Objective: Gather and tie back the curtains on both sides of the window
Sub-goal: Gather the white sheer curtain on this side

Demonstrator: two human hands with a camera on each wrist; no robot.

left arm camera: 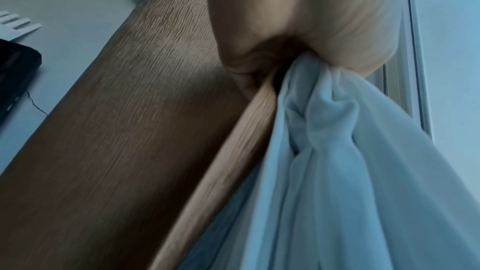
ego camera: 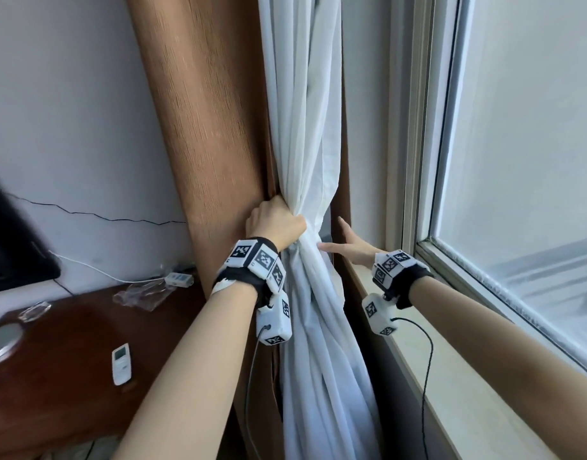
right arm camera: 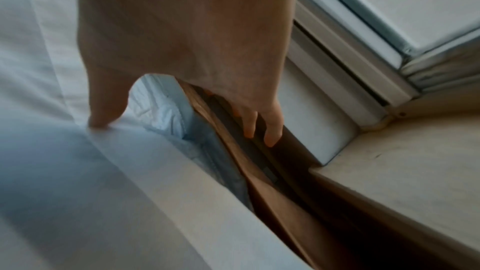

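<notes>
A brown curtain (ego camera: pixel 212 127) and a white sheer curtain (ego camera: pixel 302 127) hang together left of the window. My left hand (ego camera: pixel 278 224) grips both, bunched at waist height; in the left wrist view the white sheer (left arm camera: pixel 337 151) squeezes out below the left hand (left arm camera: pixel 298 38) beside the brown curtain (left arm camera: pixel 116 130). My right hand (ego camera: pixel 348 244) is open, its fingers straight: the thumb touches the white sheer (right arm camera: pixel 64 151) and the fingers (right arm camera: pixel 272 128) reach behind it toward a brown fold (right arm camera: pixel 272 202) by the wall. No tie-back shows.
The window sill (ego camera: pixel 468 376) runs along the right under the window glass (ego camera: pixel 534 161). A dark wooden desk (ego camera: pixel 69 376) at the left holds a white remote (ego camera: pixel 121 363), plastic wrap and a cable. A black screen (ego camera: pixel 13 247) stands at the far left.
</notes>
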